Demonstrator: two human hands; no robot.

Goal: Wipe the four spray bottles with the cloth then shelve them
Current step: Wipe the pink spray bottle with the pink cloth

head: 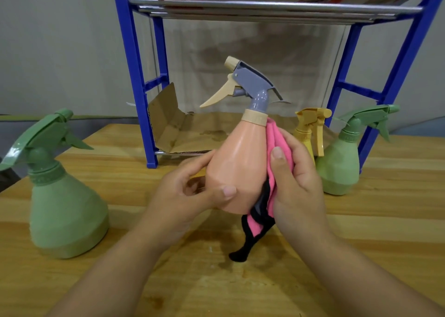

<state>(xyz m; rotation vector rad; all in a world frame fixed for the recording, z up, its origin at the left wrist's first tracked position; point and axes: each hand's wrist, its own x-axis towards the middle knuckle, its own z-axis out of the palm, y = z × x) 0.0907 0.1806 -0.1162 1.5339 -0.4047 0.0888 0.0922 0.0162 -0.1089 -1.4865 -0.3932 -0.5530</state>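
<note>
My left hand point(185, 196) grips the peach spray bottle point(237, 162) above the tabletop point(385, 232), while my right hand point(296, 184) presses the pink cloth point(273, 138) against its side. Two green bottles point(65, 210) point(340, 165) and a yellow bottle point(309, 133) stand nearby, before the blue shelf point(134, 76).

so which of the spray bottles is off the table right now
The peach bottle with the grey sprayer, held up in both hands; the two green ones and the yellow one stand on the wood.

You have four spray bottles in view — two green point(68, 203) point(342, 165), one pink point(237, 170), one yellow point(307, 136). There is one cloth point(273, 170) and one blue rack point(134, 59) — both your hands show.
</note>
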